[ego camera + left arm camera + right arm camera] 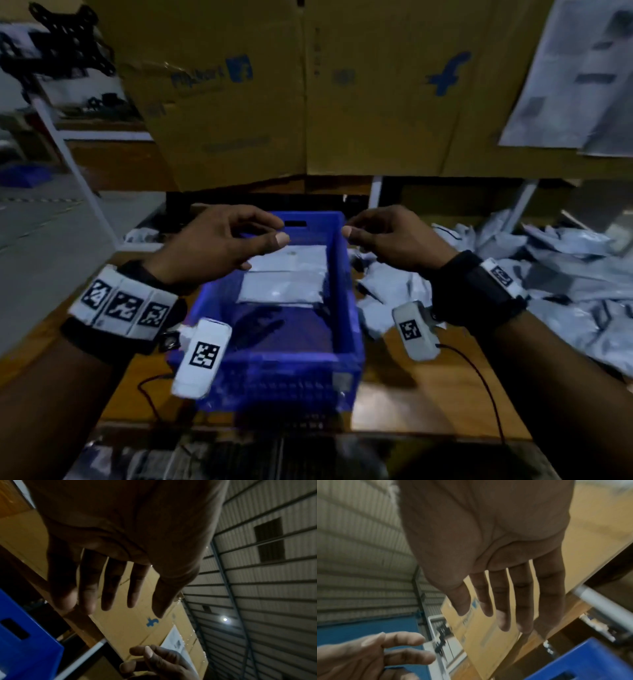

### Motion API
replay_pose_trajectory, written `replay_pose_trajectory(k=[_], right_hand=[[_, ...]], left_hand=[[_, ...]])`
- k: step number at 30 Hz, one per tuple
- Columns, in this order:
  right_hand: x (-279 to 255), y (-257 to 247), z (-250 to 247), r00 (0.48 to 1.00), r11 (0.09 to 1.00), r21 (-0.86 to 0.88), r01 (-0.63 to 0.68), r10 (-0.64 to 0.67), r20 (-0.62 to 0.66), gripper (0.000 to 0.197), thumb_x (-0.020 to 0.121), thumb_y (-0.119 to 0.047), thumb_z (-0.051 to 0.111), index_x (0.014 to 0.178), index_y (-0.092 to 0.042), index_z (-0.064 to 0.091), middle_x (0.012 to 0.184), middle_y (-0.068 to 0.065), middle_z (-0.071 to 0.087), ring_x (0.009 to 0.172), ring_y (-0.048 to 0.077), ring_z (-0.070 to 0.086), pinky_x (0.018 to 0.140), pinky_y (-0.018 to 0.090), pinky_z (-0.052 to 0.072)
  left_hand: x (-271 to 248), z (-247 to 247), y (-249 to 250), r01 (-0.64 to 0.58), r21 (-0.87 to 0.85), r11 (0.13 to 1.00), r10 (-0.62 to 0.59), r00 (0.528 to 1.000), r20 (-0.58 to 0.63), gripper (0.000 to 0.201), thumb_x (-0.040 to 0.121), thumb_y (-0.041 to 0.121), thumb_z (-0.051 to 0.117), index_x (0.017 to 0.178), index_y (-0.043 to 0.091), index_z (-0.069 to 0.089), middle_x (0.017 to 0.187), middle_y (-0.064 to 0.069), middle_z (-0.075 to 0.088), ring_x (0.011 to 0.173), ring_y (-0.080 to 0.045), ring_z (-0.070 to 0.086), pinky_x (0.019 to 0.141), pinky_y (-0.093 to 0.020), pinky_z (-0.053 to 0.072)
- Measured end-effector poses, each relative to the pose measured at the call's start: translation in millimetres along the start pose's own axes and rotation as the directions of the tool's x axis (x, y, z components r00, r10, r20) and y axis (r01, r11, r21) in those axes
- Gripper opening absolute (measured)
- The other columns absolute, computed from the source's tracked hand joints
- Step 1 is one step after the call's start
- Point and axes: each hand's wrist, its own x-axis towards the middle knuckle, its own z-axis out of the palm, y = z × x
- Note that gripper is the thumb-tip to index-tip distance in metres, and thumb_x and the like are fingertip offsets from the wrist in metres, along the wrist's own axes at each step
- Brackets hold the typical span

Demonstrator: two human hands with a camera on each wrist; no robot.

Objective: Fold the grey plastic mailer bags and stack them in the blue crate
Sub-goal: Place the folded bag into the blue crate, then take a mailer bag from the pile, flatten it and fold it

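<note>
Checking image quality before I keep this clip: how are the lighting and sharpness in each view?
Head view: dim, soft motion blur, but the blue crate and folded grey bags stay readable. Left wrist view: the left hand is dark against a lit wall, edges fairly crisp. Right wrist view: brighter, the right hand and background smeared.

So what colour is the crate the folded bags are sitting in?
Blue. The crate shows best in the head view, with grey folded bags lying inside.
</note>
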Motion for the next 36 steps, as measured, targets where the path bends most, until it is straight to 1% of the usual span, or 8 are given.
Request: replay_pose_trajectory(k=[7, 13, 17, 21, 24, 27, 31, 36], right_hand=[[-121, 111, -56, 0.985, 0.985, -0.087, -0.149, 0.140, -0.101, 0.035, 0.098, -0.051, 0.063, 0.114, -0.022, 0.075, 0.098, 0.000, 0.077, 0.084, 0.013, 0.071, 0.077, 0.040, 0.059], [-175, 212, -55, 0.947, 0.951, -0.073, -0.299, 0.286, -0.147, 0.033, 0.096, -0.049, 0.066, 0.110, -0.021, 0.077, 0.103, 0.001, 0.076, 0.094, 0.017, 0.070, 0.072, 0.028, 0.047], [-175, 273, -44, 0.923, 0.931, -0.032, -0.364, 0.356, -0.147, 0.029, 0.093, -0.051, 0.069, 0.103, -0.025, 0.076, 0.092, -0.003, 0.077, 0.087, 0.014, 0.071, 0.079, 0.035, 0.057], [-147, 328, -48, 0.920, 0.925, -0.031, -0.378, 0.372, -0.123, 0.030, 0.093, -0.051, 0.068, 0.104, -0.024, 0.078, 0.097, -0.006, 0.077, 0.092, 0.009, 0.070, 0.083, 0.033, 0.057], [-119, 365, -59, 0.915, 0.916, -0.038, -0.399, 0.395, -0.081, 0.030, 0.093, -0.052, 0.068, 0.101, -0.025, 0.078, 0.085, -0.008, 0.075, 0.086, 0.009, 0.070, 0.081, 0.033, 0.057], [-86, 394, -72, 0.923, 0.921, -0.051, -0.386, 0.384, -0.040, 0.023, 0.093, -0.050, 0.068, 0.094, -0.028, 0.077, 0.089, -0.009, 0.076, 0.088, 0.009, 0.070, 0.081, 0.034, 0.056], [-50, 423, -81, 0.941, 0.941, 0.007, -0.337, 0.337, -0.025, 0.012, 0.093, -0.033, 0.069, 0.088, -0.027, 0.077, 0.090, -0.010, 0.076, 0.086, 0.006, 0.070, 0.083, 0.034, 0.057], [-34, 451, -80, 0.953, 0.949, 0.088, -0.301, 0.303, 0.002, 0.012, 0.092, -0.026, 0.069, 0.090, -0.032, 0.079, 0.092, -0.016, 0.077, 0.089, -0.002, 0.069, 0.085, 0.025, 0.056]], left_hand=[[-13, 170, 16, -0.027, -0.036, 0.999, 0.028, 0.999, 0.036, 0.035, 0.077, 0.044, 0.078, 0.104, 0.022, 0.075, 0.096, 0.004, 0.078, 0.084, -0.024, 0.073, 0.064, -0.048, 0.060], [17, 312, -26, 0.065, -0.163, 0.984, -0.062, 0.998, 0.027, 0.013, 0.087, 0.027, 0.082, 0.096, 0.020, 0.077, 0.088, 0.006, 0.076, 0.086, -0.015, 0.072, 0.069, -0.039, 0.061], [44, 379, -55, 0.223, -0.253, 0.941, -0.225, 0.974, 0.022, 0.012, 0.089, 0.022, 0.080, 0.096, 0.016, 0.073, 0.086, -0.004, 0.072, 0.073, -0.021, 0.068, 0.058, -0.034, 0.057], [110, 415, -99, 0.299, -0.322, 0.898, -0.335, 0.940, -0.061, 0.026, 0.081, 0.032, 0.085, 0.100, 0.020, 0.071, 0.093, -0.014, 0.074, 0.071, -0.027, 0.067, 0.061, -0.038, 0.055], [173, 429, -123, 0.384, -0.197, 0.902, -0.418, 0.892, -0.174, 0.048, 0.080, 0.038, 0.085, 0.118, 0.015, 0.068, 0.119, -0.010, 0.071, 0.108, -0.026, 0.067, 0.093, -0.036, 0.054], [224, 442, -140, 0.470, -0.049, 0.881, -0.466, 0.846, -0.259, 0.077, 0.078, 0.051, 0.084, 0.138, 0.011, 0.056, 0.139, -0.011, 0.059, 0.129, -0.030, 0.055, 0.108, -0.041, 0.045], [255, 459, -152, 0.590, 0.146, 0.794, -0.525, 0.787, -0.323, 0.088, 0.073, 0.055, 0.085, 0.145, 0.018, 0.049, 0.146, -0.016, 0.047, 0.133, -0.040, 0.047, 0.105, -0.047, 0.043], [263, 466, -158, 0.584, 0.167, 0.794, -0.521, 0.796, -0.309, 0.072, 0.075, 0.040, 0.088, 0.135, 0.017, 0.057, 0.133, -0.011, 0.064, 0.123, -0.034, 0.060, 0.095, -0.037, 0.048]])
